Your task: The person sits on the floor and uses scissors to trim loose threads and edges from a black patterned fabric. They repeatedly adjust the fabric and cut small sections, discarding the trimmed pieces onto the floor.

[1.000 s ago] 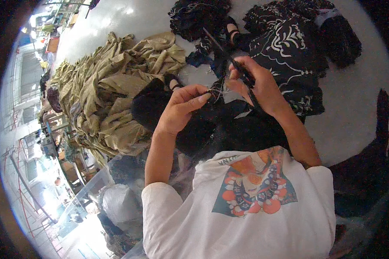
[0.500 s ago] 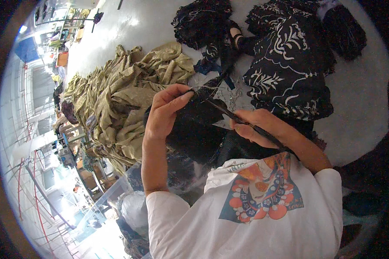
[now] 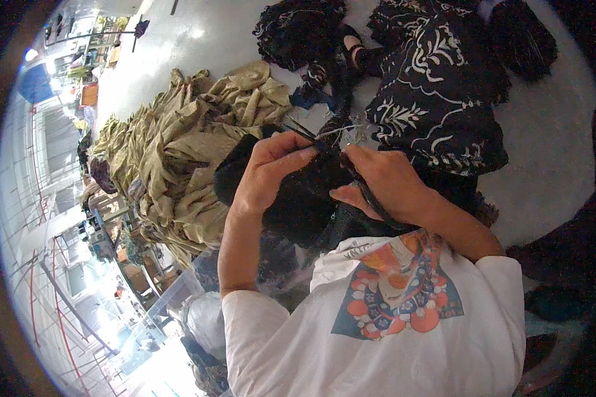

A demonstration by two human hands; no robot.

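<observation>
My left hand [image 3: 269, 171] is closed, thumb and forefinger pinching the edge of a black cloth [image 3: 298, 198] that drapes below it. In my right hand [image 3: 392, 180] is a pair of dark scissors [image 3: 372, 202], their handle running under the fingers. The slim blades point up and left, just past my left fingertips, and cross the cloth's edge. A pale strip [image 3: 343, 128], perhaps thread or trim, lies by the blades between the two hands. Where the blades meet the cloth is partly hidden by my fingers.
A heap of olive-gold fabric [image 3: 172, 152] fills the left side. Black cloth with white embroidery [image 3: 430, 112] lies at the right, beside more dark bundles [image 3: 298, 33]. Thread scraps [image 3: 357, 136] rest on the grey surface. A clear plastic bag [image 3: 205, 321] sits at lower left.
My right hand has moved left and up, bringing the scissors to my left fingers; the blades now pass beyond them. My left hand has shifted slightly right and still pinches the cloth.
</observation>
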